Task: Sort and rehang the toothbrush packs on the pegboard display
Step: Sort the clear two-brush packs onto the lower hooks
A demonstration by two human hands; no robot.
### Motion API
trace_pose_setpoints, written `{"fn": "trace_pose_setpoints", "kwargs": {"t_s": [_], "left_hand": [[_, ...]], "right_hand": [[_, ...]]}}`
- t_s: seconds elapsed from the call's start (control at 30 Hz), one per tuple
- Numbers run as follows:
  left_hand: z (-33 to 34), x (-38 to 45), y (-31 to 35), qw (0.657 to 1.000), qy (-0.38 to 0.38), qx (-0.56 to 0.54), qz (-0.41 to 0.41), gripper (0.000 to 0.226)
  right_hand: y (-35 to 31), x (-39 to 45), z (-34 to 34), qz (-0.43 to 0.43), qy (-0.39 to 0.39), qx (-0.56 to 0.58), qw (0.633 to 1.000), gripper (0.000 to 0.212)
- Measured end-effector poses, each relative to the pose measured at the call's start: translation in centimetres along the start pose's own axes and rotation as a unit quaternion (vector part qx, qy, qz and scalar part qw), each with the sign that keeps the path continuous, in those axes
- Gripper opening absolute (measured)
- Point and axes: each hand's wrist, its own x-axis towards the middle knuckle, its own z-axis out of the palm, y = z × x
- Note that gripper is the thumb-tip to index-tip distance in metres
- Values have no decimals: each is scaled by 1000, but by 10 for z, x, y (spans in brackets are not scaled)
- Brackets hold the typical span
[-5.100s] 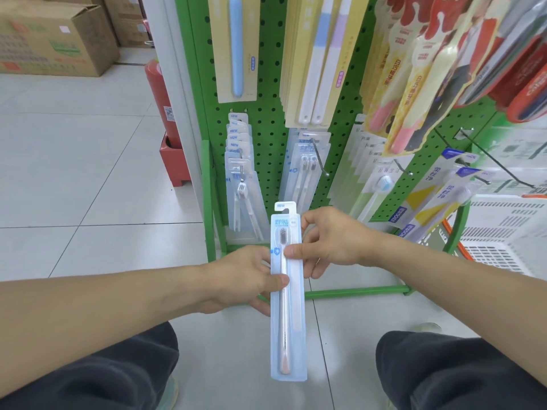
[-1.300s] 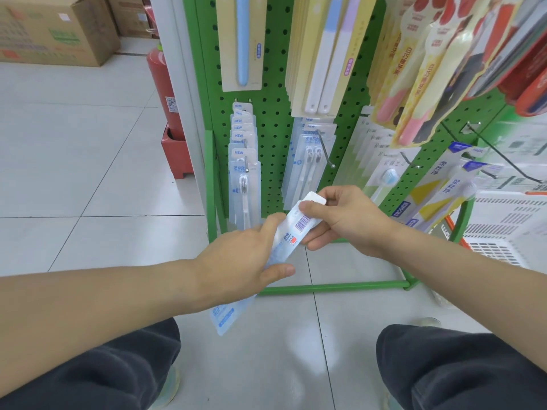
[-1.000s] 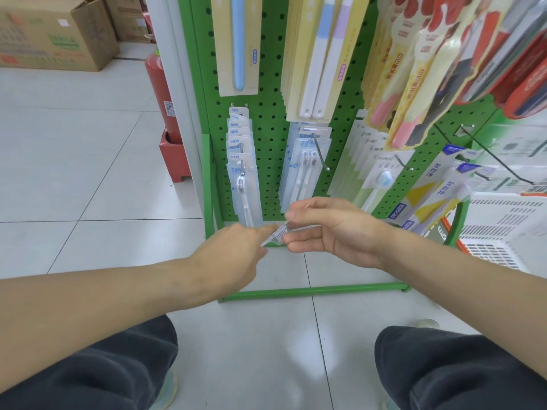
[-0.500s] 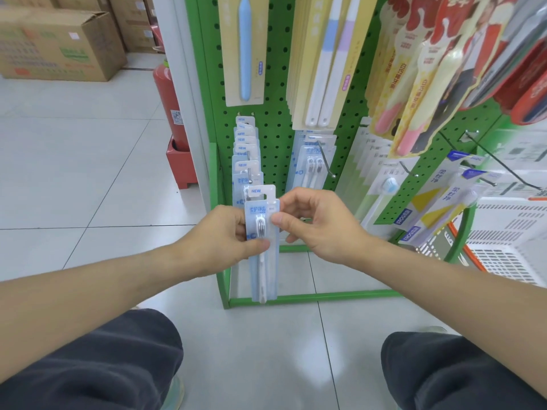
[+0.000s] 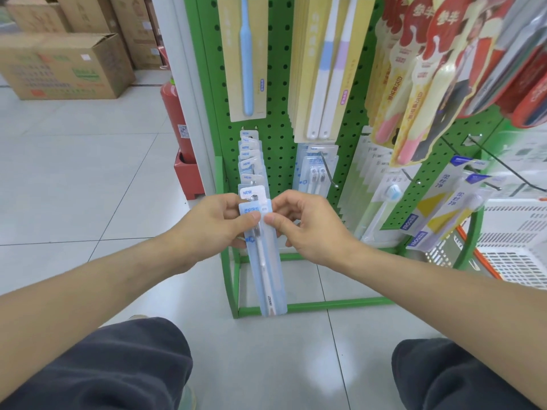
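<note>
Two hands pinch one toothbrush pack [image 5: 266, 261]: your left hand [image 5: 219, 226] grips its upper left edge, your right hand [image 5: 307, 229] its upper right. You hold it upright at the front of the row of matching packs [image 5: 250, 161] on the green pegboard [image 5: 278, 137].

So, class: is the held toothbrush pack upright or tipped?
Upright: the toothbrush pack hangs lengthwise, tab on top, pinched by left hand and right hand.

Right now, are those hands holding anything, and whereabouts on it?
Yes: one clear toothbrush pack. The left hand and right hand each pinch its upper part, just below the hang tab; the rest hangs free.
</note>
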Motion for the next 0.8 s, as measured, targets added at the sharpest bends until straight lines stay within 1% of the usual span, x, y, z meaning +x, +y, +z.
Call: {"fn": "trace_pose_setpoints", "kwargs": {"t_s": [0.07, 0.13, 0.27, 0.33, 0.4, 0.5, 0.6, 0.63, 0.7, 0.8], "left_hand": [[-2, 1, -3, 1000, 26, 6, 12, 17], [-3, 3, -4, 999, 44, 6, 15, 17], [-4, 6, -7, 997, 67, 33, 31, 15], [-6, 8, -8, 994, 84, 60, 41, 14], [-7, 11, -9, 990, 100, 86, 49, 14], [-8, 14, -10, 986, 112, 115, 54, 15], [-13, 16, -11, 984, 113, 130, 45, 21], [-14, 17, -11, 984, 115, 130, 43, 22], [-16, 17, -10, 983, 119, 131, 46, 21], [-16, 17, -9, 980, 126, 143, 57, 19]], "right_hand": [[-1, 2, 2, 1, 5, 0, 1000, 2], [-1, 3, 3, 7, 7, 0, 1000, 6], [0, 7, 8, 25, 1, -11, 1000, 7], [1, 9, 9, 29, 15, -27, 999, 8], [1, 10, 10, 26, 34, -28, 999, 3], [-1, 10, 9, -14, 82, -19, 996, 10], [0, 15, 11, -71, 127, -50, 988, 9], [2, 19, 12, -82, 137, -63, 985, 12], [7, 26, 15, -85, 132, -78, 985, 29], [9, 32, 18, -24, 74, -68, 995, 48]]}}
